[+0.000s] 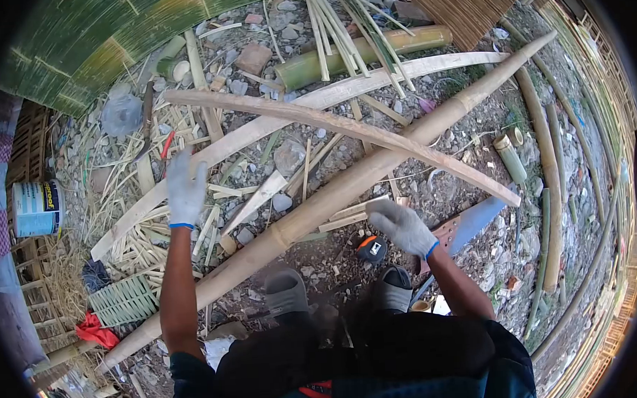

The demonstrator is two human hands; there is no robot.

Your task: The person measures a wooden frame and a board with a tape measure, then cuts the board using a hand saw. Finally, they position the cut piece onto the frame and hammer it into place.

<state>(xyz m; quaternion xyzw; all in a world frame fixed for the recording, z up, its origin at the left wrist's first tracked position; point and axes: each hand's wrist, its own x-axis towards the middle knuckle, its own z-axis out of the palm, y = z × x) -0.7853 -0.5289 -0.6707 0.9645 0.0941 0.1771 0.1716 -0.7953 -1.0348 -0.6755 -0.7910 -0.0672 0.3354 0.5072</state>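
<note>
My left hand [185,189], in a grey work glove, is raised over the ground with fingers spread and holds nothing. My right hand [401,227], also gloved, hovers just above a long whole bamboo pole [347,190] that runs from lower left to upper right; its fingers are loosely apart and grip nothing. Two curved split bamboo slats [344,129] cross over the pole. A black and orange tape measure [371,249] lies on the ground just below my right hand. My two shoes [286,291] stand beside the pole.
A handsaw with a blue blade [471,223] lies right of my right hand. Bamboo offcuts and shavings [154,229] litter the stony ground. A green bamboo section [368,52] lies at the back, a white can [36,208] at left, woven bamboo panels [108,30] behind.
</note>
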